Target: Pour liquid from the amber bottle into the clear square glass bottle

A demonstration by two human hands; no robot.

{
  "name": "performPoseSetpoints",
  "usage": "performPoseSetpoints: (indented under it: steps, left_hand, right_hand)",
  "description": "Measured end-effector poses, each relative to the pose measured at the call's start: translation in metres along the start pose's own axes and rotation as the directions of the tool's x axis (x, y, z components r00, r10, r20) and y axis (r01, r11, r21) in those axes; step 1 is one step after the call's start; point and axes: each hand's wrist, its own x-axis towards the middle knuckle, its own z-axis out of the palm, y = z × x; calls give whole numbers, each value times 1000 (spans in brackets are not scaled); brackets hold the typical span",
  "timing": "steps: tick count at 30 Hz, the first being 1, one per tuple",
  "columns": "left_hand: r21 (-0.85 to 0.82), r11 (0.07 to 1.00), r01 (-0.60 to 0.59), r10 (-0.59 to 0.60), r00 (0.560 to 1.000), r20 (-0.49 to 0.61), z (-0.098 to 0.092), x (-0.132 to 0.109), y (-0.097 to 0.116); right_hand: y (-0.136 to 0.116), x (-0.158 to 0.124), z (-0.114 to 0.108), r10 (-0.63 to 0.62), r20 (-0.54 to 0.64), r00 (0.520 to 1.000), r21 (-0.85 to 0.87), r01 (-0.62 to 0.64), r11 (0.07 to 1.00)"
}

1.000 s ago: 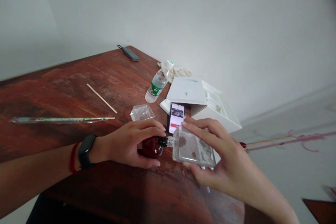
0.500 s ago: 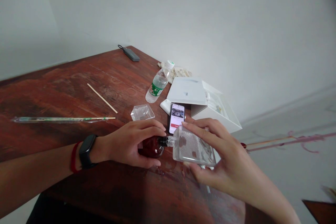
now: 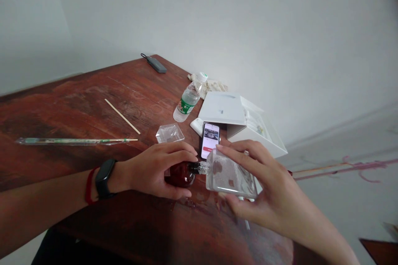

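My left hand (image 3: 164, 165) is wrapped round a dark red bottle (image 3: 181, 175) with a black neck, part of it hidden by the fingers. A clear square bottle (image 3: 231, 176) lies tilted in my right hand (image 3: 261, 174), its threaded neck pointing left. The two necks meet mouth to mouth above the wet table. Droplets cling inside the clear bottle. Just behind my left hand sits a clear plastic tray-like piece (image 3: 169, 133), and a phone (image 3: 210, 140) with its screen lit lies behind the clear bottle.
On the wooden table (image 3: 77, 107) stand a water bottle (image 3: 188, 101) with a green label and an open white box (image 3: 221, 107). A thin stick (image 3: 122, 116), a wrapped chopstick-like packet (image 3: 76, 141), a grey device (image 3: 155, 64) and a cloth (image 3: 216, 85) lie around. A wall rises behind.
The view has shifted very slightly. Both hands keep their grip, and the two bottles stay neck to neck.
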Motion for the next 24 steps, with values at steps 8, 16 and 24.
performPoseSetpoints:
  steps: [8, 16, 24]
  left_hand:
    - [-5, 1000, 1, -1, 1000, -15, 1, 0, -1]
    - [-4, 1000, 13, -13, 1000, -17, 1, -1, -1]
    - [-6, 1000, 6, -6, 1000, -8, 0, -1, -1]
  right_hand:
    - [0, 1, -2, -19, 12, 1000, 23, 18, 1000]
    - [-4, 2, -4, 13, 13, 1000, -17, -12, 1000]
    - [-4, 3, -5, -3, 17, 1000, -25, 3, 1000]
